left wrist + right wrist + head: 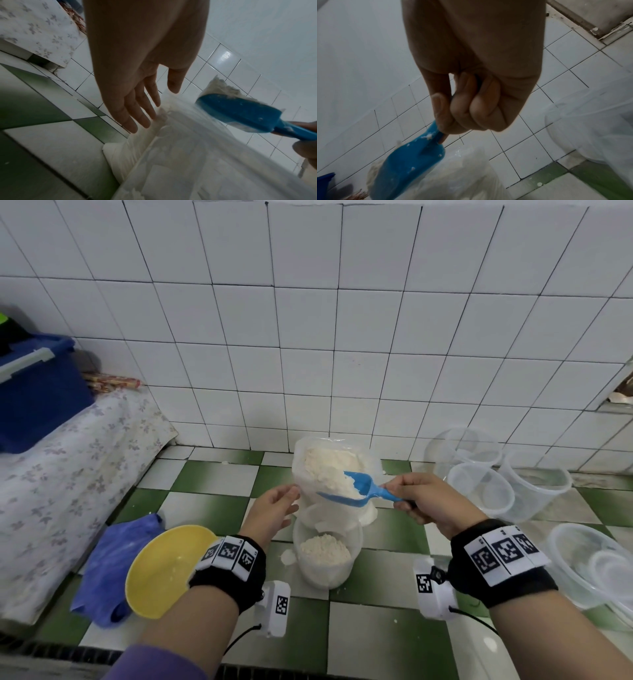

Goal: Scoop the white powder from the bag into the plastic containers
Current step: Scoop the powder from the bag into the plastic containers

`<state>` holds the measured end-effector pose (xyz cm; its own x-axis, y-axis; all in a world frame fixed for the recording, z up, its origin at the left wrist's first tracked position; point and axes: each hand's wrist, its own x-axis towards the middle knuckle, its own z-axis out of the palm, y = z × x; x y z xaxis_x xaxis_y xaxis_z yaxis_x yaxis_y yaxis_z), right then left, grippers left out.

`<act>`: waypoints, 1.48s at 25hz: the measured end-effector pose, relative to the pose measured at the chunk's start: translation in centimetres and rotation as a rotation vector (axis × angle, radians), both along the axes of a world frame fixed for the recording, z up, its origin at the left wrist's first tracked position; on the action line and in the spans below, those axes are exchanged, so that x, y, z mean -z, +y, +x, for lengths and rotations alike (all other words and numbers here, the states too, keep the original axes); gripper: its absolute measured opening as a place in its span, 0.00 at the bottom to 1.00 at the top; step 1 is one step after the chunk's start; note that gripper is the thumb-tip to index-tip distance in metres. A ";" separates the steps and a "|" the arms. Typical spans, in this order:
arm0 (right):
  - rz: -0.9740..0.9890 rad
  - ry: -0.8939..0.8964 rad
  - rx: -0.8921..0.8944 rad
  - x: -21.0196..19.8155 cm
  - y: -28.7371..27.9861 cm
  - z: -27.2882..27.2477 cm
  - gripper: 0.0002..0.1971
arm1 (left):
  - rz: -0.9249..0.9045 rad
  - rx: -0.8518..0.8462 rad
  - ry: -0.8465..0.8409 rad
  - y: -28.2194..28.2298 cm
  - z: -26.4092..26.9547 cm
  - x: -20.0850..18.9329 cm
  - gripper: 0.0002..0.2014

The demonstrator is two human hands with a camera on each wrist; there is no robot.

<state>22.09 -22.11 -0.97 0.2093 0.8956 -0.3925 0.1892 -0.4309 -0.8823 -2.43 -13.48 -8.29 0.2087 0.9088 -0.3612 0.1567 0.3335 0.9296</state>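
A clear bag of white powder [334,463] stands open on the green and white tiled counter by the wall. My right hand [407,494] grips the handle of a blue scoop [359,491], heaped with powder and held level at the bag's mouth, above a clear plastic container [325,556] that holds some powder. In the right wrist view my fingers [467,108] curl round the scoop [407,162] handle. My left hand [286,503] is open, its straight fingers [137,108] touching the bag's left edge [161,116]. The scoop [240,112] hangs just right of them.
Several empty clear containers [479,491] stand at the right, with a larger stack [589,563] nearer me. A yellow bowl [161,570] and a blue cloth [109,570] lie at the left. A blue bin [37,392] sits on a flowered cloth at the far left. Spilled powder [287,556] dots the counter.
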 end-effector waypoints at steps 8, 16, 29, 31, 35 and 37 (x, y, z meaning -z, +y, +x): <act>-0.107 -0.067 -0.164 2.0 -2.0 -0.5 0.10 | -0.009 0.060 0.093 -1.2 -0.3 0.8 0.12; 0.043 -0.584 -0.343 2.1 -1.9 -2.4 0.06 | 0.014 0.129 0.119 -1.3 -0.5 1.2 0.11; 0.309 -1.052 -0.474 3.1 -2.5 -3.0 0.10 | 0.002 0.134 0.141 -1.1 -0.5 1.5 0.11; 0.313 -1.045 -0.472 3.1 -2.5 -3.0 0.11 | 0.005 0.133 0.145 -1.2 -0.6 1.5 0.11; 0.321 -1.039 -0.454 2.9 -2.5 -3.1 0.12 | 0.003 0.127 0.151 -1.3 -0.5 1.3 0.11; 0.315 -1.020 -0.451 2.8 -2.6 -3.1 0.12 | 0.000 0.126 0.148 -1.3 -0.5 1.3 0.09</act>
